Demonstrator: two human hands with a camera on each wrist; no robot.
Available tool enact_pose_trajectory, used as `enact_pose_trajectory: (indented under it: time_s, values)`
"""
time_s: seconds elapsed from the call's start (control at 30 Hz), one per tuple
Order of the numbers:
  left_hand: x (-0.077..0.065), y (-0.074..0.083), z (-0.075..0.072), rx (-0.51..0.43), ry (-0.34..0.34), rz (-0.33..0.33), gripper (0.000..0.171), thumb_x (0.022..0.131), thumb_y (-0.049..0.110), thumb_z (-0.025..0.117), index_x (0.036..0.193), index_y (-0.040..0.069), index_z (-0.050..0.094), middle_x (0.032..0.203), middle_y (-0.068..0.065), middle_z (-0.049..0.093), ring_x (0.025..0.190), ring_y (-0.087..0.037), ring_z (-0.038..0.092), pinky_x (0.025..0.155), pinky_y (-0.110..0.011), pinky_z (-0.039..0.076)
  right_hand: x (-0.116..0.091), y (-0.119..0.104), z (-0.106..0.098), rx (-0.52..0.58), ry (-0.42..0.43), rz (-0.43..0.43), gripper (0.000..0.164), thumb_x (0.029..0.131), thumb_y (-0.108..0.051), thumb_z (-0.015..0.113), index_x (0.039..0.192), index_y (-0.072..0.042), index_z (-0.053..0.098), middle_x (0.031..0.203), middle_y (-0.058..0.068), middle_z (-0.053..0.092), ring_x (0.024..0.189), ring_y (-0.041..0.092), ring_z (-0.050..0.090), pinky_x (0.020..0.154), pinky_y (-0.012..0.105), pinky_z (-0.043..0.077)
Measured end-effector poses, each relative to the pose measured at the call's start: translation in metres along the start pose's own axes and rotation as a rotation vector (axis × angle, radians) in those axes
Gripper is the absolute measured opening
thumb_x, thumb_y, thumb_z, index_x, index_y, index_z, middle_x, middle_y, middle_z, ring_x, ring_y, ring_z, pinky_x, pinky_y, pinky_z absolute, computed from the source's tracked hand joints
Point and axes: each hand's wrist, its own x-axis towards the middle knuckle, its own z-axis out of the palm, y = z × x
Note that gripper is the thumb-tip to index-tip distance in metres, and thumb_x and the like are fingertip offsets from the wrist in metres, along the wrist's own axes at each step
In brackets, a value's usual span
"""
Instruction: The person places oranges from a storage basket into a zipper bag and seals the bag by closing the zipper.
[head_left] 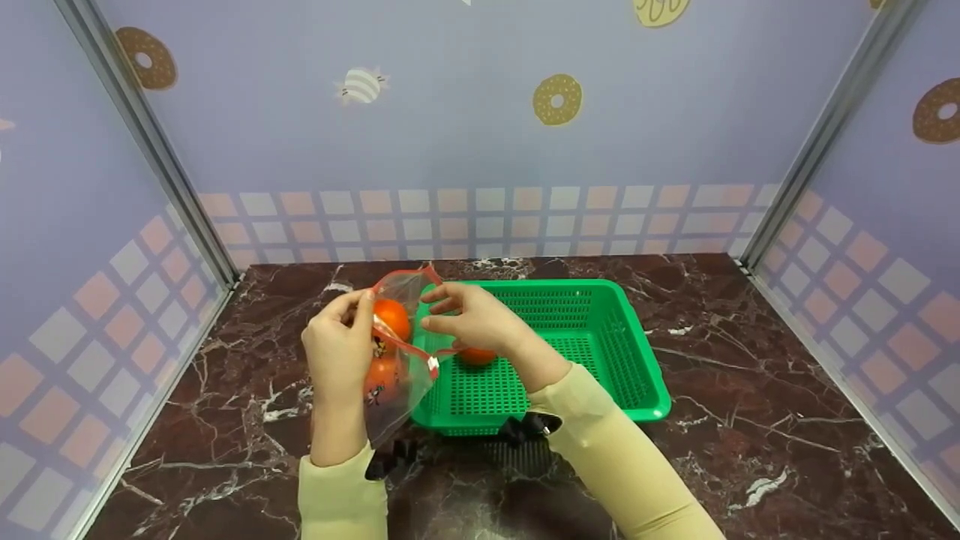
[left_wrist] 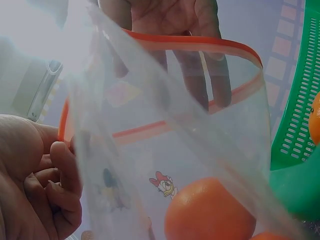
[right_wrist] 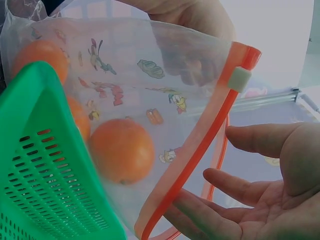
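Note:
A clear zip bag (head_left: pixel 411 386) with a red zip edge and cartoon prints hangs mouth-up over the left side of a green basket (head_left: pixel 634 360). My left hand (head_left: pixel 337 349) pinches the bag's left rim between thumb and fingers. At the mouth, my right hand (head_left: pixel 480 319) has its fingers extended and spread, some of them reaching past the rim; nothing is gripped in it. Several oranges (right_wrist: pixel 122 150) lie inside the bag. Another orange (head_left: pixel 477 355) sits in the basket below my right hand. A white slider (right_wrist: pixel 239 79) is at one end of the zip edge.
The basket stands on a dark red marbled table (head_left: pixel 750 420), its left edge beside the bag. Patterned panels (head_left: pixel 480 150) enclose the table at the back and both sides. A dark ribbed thing (head_left: pixel 521 456) lies in front of the basket.

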Motion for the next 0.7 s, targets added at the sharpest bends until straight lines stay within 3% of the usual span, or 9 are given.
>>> enact_pose_trajectory:
  time_s: [0.33,0.7]
  values:
    - [0.0,0.0,0.0,-0.019,0.004,0.005,0.021,0.1,0.019,0.068,0.103,0.003,0.081,0.069,-0.015,0.071,0.039,0.008,0.043,0.042,-0.011,0.037,-0.001,0.003,-0.004,-0.005,0.008,-0.003,0.044,0.103,-0.026,0.065,0.144,-0.012,0.058,0.144,0.015,0.059,0.121,0.027,0.066,0.089,0.043,0.061]
    - [0.002,-0.001,0.0,-0.001,0.022,0.026,0.019,0.099,0.017,0.07,0.101,0.003,0.081,0.068,-0.013,0.07,0.042,0.007,0.04,0.044,-0.012,0.034,-0.004,0.004,-0.011,0.015,0.028,0.003,0.037,0.102,-0.024,0.066,0.138,-0.016,0.061,0.142,0.015,0.06,0.079,0.023,0.071,0.072,0.03,0.059]
